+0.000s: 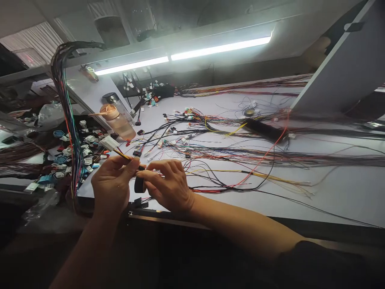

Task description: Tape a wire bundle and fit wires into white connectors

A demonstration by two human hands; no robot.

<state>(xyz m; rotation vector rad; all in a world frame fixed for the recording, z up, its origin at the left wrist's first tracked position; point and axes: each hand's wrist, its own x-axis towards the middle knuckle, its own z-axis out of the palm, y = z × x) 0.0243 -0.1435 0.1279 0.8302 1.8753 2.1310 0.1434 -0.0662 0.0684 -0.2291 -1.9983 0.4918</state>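
- Head view: left hand (112, 185) pinches a thin wire bundle (122, 154) just behind its white plug (108, 142), above the bench (331, 188) edge.
- Right hand (168, 185) grips a black tape roll (139, 184) touching the bundle.
- The bundle looks light and floppy; best held near the plug.

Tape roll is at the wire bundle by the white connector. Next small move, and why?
Probably carry the black tape roll in the right hand around the wires once more. The left hand pinches the bundle just behind the white connector, and the roll sits right against it.
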